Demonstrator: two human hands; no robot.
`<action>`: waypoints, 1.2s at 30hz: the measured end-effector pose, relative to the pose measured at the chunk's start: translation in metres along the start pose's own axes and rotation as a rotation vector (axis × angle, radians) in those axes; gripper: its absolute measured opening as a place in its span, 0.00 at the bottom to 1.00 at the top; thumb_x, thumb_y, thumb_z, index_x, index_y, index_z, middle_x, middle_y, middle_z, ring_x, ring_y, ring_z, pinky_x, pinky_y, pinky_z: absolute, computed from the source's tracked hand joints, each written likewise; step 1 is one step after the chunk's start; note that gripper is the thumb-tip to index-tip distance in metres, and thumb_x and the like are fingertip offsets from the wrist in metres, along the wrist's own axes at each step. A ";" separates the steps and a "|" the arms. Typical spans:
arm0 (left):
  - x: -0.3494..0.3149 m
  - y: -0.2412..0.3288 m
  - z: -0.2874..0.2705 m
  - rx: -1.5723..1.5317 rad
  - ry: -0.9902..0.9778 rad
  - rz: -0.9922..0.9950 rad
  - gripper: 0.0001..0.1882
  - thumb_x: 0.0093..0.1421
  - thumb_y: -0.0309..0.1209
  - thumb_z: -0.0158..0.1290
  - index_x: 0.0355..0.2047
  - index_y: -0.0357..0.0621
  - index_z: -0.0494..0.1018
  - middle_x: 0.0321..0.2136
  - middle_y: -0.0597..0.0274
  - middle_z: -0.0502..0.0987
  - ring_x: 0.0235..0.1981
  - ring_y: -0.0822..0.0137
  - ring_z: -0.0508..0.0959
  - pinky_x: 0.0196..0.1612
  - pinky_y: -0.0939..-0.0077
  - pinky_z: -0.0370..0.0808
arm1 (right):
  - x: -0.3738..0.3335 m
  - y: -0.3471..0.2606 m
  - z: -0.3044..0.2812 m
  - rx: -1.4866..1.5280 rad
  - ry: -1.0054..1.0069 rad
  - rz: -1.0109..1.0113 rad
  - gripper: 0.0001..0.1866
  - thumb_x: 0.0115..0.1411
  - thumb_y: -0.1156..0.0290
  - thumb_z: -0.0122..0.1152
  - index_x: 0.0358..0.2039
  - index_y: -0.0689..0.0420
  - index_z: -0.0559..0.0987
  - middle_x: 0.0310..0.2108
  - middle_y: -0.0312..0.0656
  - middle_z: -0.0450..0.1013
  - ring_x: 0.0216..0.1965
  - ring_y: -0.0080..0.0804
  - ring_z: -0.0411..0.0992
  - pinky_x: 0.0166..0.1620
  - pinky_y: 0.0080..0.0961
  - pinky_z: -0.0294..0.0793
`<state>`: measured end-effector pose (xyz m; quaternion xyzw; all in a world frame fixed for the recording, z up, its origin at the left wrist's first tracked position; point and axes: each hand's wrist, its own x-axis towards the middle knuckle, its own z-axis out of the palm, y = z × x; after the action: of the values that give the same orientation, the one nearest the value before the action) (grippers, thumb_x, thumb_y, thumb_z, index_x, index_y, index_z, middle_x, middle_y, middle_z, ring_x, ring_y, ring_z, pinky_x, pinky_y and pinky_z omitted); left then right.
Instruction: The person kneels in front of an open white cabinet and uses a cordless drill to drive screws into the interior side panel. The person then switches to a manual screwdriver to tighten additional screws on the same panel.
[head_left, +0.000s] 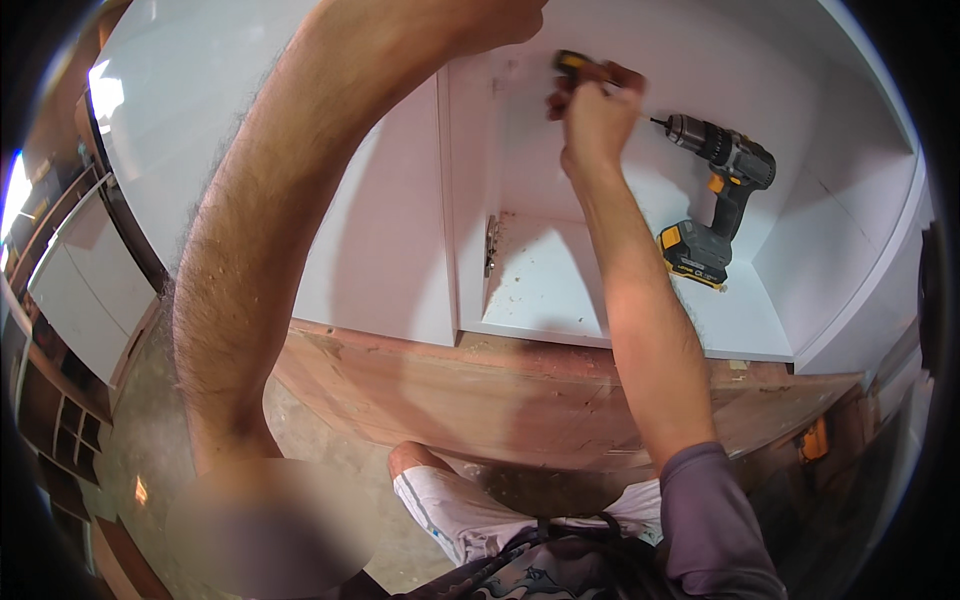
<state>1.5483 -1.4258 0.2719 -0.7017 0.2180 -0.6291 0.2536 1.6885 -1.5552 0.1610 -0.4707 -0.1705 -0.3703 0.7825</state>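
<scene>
My left hand [505,22] is at the top edge of the view, beside the upper part of the white cabinet [400,240]. Its fingers are mostly cut off, so their grip does not show. Inside the open compartment, my right hand [598,115] is closed around a screwdriver [572,62] with a black and yellow handle. The hand is slightly blurred, and most of the tool's shaft is hidden by the fingers. Just right of that hand, a black and yellow cordless drill [722,165] stands on its battery, with a bit in its chuck pointing left.
A metal hinge plate [491,245] sits on the compartment's left wall. Wood shavings [518,280] litter the compartment floor. The cabinet rests on a wooden base [470,400]. At the far left is another white panel [85,270]; an orange object [815,440] lies low on the right.
</scene>
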 end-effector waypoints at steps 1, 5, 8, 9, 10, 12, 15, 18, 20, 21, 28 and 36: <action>0.003 0.004 0.003 -0.033 -0.014 -0.004 0.15 0.53 0.15 0.49 0.30 0.40 0.85 0.34 0.49 0.86 0.48 0.58 0.82 0.74 0.58 0.59 | 0.005 0.003 -0.006 -0.034 0.027 -0.007 0.14 0.71 0.74 0.51 0.52 0.61 0.61 0.29 0.50 0.75 0.19 0.30 0.72 0.20 0.29 0.70; 0.006 0.009 0.018 -0.019 0.050 0.001 0.14 0.53 0.16 0.50 0.30 0.39 0.86 0.33 0.49 0.86 0.48 0.58 0.82 0.75 0.58 0.58 | 0.015 0.006 -0.015 -0.128 -0.032 0.010 0.14 0.71 0.74 0.52 0.52 0.60 0.62 0.29 0.50 0.75 0.20 0.31 0.72 0.20 0.30 0.70; 0.004 0.002 0.015 -0.015 0.046 0.018 0.13 0.54 0.16 0.51 0.29 0.39 0.86 0.32 0.50 0.86 0.47 0.58 0.82 0.75 0.58 0.58 | 0.014 0.000 -0.013 -0.113 -0.082 -0.026 0.14 0.70 0.74 0.51 0.53 0.60 0.62 0.29 0.49 0.74 0.20 0.31 0.72 0.20 0.29 0.69; 0.003 -0.004 0.007 0.003 -0.002 0.022 0.13 0.54 0.17 0.51 0.29 0.39 0.86 0.32 0.50 0.86 0.47 0.58 0.82 0.75 0.58 0.58 | 0.011 0.000 -0.008 -0.048 0.022 -0.019 0.14 0.71 0.74 0.50 0.53 0.60 0.62 0.29 0.48 0.74 0.20 0.31 0.71 0.20 0.29 0.70; 0.004 -0.003 0.006 -0.013 -0.024 0.022 0.12 0.54 0.17 0.51 0.29 0.39 0.86 0.31 0.50 0.86 0.47 0.58 0.82 0.74 0.58 0.58 | 0.013 0.000 -0.012 -0.015 0.147 -0.030 0.13 0.71 0.74 0.50 0.54 0.59 0.63 0.29 0.47 0.74 0.19 0.30 0.70 0.20 0.29 0.71; 0.007 -0.003 0.006 -0.012 -0.067 0.018 0.12 0.53 0.17 0.51 0.29 0.39 0.86 0.31 0.50 0.86 0.47 0.58 0.82 0.74 0.58 0.59 | 0.012 0.011 -0.003 0.033 0.200 -0.048 0.14 0.70 0.75 0.49 0.54 0.59 0.62 0.27 0.45 0.72 0.18 0.28 0.68 0.19 0.28 0.69; 0.007 0.003 0.017 -0.026 -0.006 0.011 0.12 0.53 0.17 0.51 0.28 0.39 0.85 0.29 0.51 0.85 0.47 0.59 0.82 0.73 0.58 0.59 | 0.009 0.006 -0.002 -0.136 -0.157 0.054 0.15 0.70 0.74 0.52 0.53 0.58 0.60 0.25 0.43 0.72 0.20 0.27 0.69 0.19 0.26 0.65; 0.004 0.010 0.014 0.029 0.001 0.002 0.12 0.52 0.17 0.51 0.26 0.38 0.85 0.28 0.51 0.85 0.47 0.58 0.82 0.73 0.58 0.60 | 0.013 -0.011 -0.025 -0.086 -0.029 -0.052 0.16 0.69 0.75 0.52 0.53 0.58 0.61 0.26 0.44 0.72 0.19 0.28 0.68 0.18 0.27 0.65; 0.002 0.005 0.003 0.059 0.007 0.008 0.12 0.52 0.16 0.51 0.26 0.38 0.85 0.28 0.50 0.85 0.47 0.58 0.82 0.74 0.58 0.60 | 0.011 -0.005 -0.015 0.027 0.171 -0.085 0.13 0.70 0.75 0.49 0.53 0.59 0.61 0.27 0.47 0.73 0.17 0.28 0.67 0.18 0.28 0.65; 0.001 0.000 -0.002 0.060 -0.005 0.010 0.12 0.51 0.16 0.51 0.25 0.38 0.84 0.28 0.50 0.85 0.47 0.57 0.82 0.74 0.58 0.59 | 0.012 0.001 -0.009 0.081 0.272 -0.100 0.12 0.71 0.76 0.47 0.53 0.59 0.61 0.27 0.48 0.73 0.16 0.28 0.67 0.18 0.29 0.66; 0.009 0.002 0.013 -0.070 -0.074 -0.003 0.13 0.48 0.15 0.51 0.26 0.38 0.85 0.32 0.48 0.86 0.51 0.56 0.81 0.75 0.56 0.58 | 0.004 -0.001 -0.020 -0.035 0.015 0.054 0.13 0.74 0.71 0.47 0.54 0.56 0.58 0.28 0.47 0.72 0.18 0.26 0.65 0.17 0.27 0.62; 0.008 0.008 0.014 -0.105 0.006 0.004 0.14 0.50 0.16 0.50 0.28 0.41 0.85 0.34 0.49 0.86 0.51 0.57 0.81 0.73 0.57 0.60 | 0.010 0.002 -0.015 -0.061 -0.090 0.080 0.16 0.74 0.72 0.47 0.56 0.61 0.57 0.26 0.46 0.71 0.16 0.29 0.65 0.17 0.32 0.64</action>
<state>1.5628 -1.4355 0.2721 -0.7116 0.2527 -0.6185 0.2172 1.6957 -1.5719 0.1579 -0.5171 -0.1751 -0.3223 0.7733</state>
